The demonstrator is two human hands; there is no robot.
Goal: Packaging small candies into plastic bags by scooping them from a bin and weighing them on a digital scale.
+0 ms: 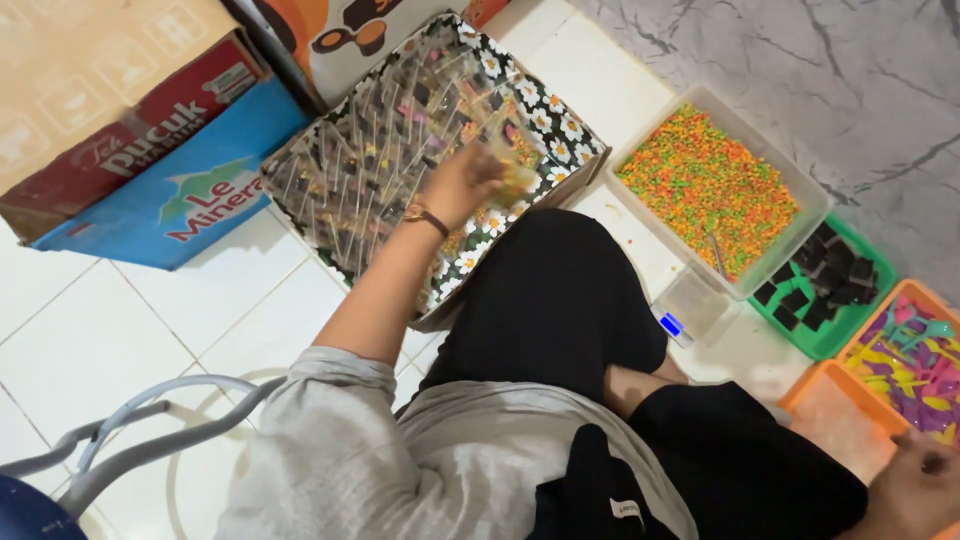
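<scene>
My left hand reaches out over a flower-patterned box and is shut on a small clear packet holding colourful bits. A thin bracelet sits on that wrist. The box is filled with several similar clear packets. My right hand rests low at the right, at the edge of an orange tray, its fingers curled; nothing shows in them. My black-trousered knee lies between the two hands.
A clear tub of orange, green and yellow bits holds a spoon. Beside it stand a small scale, a green tray of dark squares and colourful plastic spoons. Cardboard boxes lie at the left, chair legs at lower left.
</scene>
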